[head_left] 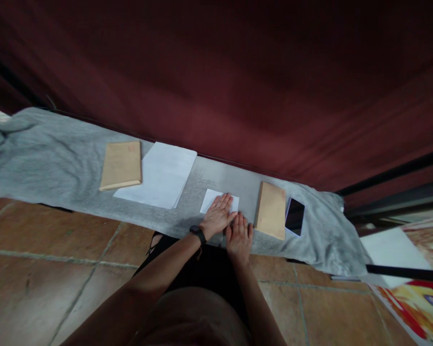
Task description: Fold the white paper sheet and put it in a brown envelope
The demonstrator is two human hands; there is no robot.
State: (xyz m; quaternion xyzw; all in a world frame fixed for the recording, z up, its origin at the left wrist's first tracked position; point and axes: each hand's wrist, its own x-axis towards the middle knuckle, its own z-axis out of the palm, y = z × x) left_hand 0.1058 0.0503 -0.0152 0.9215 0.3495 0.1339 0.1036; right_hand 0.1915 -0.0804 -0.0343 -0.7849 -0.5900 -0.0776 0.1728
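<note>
My left hand [218, 215], with a black watch on its wrist, lies flat with fingers stretched out on a small folded white paper [210, 198]. The paper rests on a grey cloth [57, 163] spread over a low ledge. My right hand [239, 236] lies flat next to the left one, fingers out, on the cloth at the paper's near edge. Neither hand grips anything.
A stack of white sheets [160, 175] and a tan booklet [121, 165] lie to the left. Another tan booklet [271, 209] and a black phone [295, 216] lie to the right. A dark red curtain [238, 72] hangs behind; tiled floor [57, 269] is below.
</note>
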